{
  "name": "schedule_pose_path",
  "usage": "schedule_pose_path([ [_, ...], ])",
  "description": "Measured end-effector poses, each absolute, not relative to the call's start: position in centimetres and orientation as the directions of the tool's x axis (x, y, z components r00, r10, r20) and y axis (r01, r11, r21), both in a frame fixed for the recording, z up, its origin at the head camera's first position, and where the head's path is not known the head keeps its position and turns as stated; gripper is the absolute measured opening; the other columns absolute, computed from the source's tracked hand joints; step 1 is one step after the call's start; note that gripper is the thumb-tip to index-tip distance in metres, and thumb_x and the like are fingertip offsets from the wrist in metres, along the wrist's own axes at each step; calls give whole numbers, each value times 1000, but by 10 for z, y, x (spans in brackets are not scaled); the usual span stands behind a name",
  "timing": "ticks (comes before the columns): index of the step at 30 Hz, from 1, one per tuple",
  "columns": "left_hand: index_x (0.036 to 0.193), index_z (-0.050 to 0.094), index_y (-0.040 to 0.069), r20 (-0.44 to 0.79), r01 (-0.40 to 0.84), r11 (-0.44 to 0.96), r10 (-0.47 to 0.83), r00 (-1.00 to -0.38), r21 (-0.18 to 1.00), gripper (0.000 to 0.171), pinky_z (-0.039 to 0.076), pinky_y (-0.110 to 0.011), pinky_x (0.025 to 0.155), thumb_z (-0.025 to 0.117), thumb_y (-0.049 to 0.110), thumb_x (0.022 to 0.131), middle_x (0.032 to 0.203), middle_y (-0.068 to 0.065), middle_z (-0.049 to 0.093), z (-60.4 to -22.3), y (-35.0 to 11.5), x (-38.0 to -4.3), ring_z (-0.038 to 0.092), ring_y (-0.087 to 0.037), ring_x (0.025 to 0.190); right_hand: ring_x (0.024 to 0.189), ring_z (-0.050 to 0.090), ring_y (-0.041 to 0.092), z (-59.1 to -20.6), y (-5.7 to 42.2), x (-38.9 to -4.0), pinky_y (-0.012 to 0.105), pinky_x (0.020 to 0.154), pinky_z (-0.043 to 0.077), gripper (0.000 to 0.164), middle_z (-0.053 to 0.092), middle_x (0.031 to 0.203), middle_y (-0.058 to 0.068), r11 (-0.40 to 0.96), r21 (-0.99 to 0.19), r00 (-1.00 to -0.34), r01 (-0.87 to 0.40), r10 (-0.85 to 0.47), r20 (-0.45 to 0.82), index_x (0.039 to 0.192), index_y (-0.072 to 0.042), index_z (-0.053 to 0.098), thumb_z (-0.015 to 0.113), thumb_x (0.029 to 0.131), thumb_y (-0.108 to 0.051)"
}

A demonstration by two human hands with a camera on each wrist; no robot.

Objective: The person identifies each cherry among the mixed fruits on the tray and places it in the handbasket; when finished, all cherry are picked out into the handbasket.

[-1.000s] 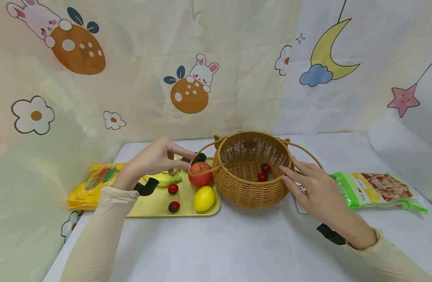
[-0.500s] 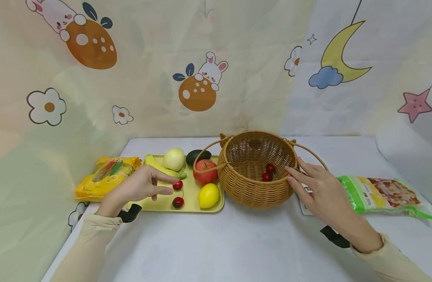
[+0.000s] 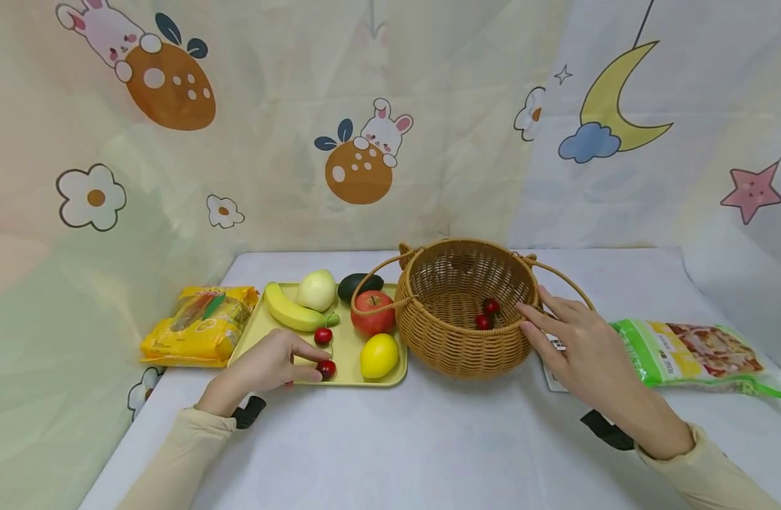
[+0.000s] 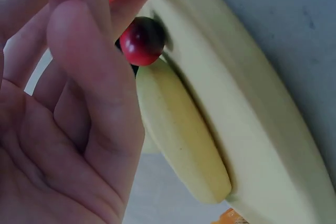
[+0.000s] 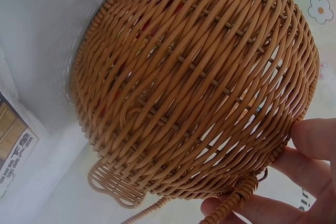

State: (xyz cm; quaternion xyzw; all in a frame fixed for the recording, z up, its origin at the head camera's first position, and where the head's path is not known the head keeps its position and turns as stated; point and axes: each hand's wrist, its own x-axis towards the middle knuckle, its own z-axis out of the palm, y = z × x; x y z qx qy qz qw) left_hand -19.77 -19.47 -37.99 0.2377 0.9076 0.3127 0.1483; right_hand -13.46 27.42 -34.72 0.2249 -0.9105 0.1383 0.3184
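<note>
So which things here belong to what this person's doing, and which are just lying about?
Seemingly in use:
wicker basket, right fingers on its rim
cherry at the left fingers
two cherries inside the basket
yellow tray with another cherry

Apparently lying about, unheld:
yellow packet
green packet
printed white item
banana, lemon, red fruit, pale fruit, dark fruit

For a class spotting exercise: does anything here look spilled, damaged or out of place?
Nothing looks spilled or damaged. Slightly untidy: in the head view, the left handle of the wicker basket splays across the yellow tray, in front of a red fruit.
</note>
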Motion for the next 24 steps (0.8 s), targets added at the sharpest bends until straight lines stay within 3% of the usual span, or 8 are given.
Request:
schedule_pose_path([
  [8,120,78,16,-119,333,700,512,-851,632,37,40,-22,42,85,24,85,101,0,79,-385,-191,-197,52,-11,42,115,66,45,-347,274,-136,64,82,56,35,61,140,27,858,-112,-693,-501,-320,646,125,-13,76,76,91,-20],
  [24,120,78,14,-136,329,694,524,-840,641,37,45,-26,42,84,21,85,112,-7,78,-384,-191,-200,54,-13,42,115,66,46,-347,273,-137,64,82,56,35,60,141,28,856,-121,-693,-503,-316,649,125,-12,76,76,90,-17],
])
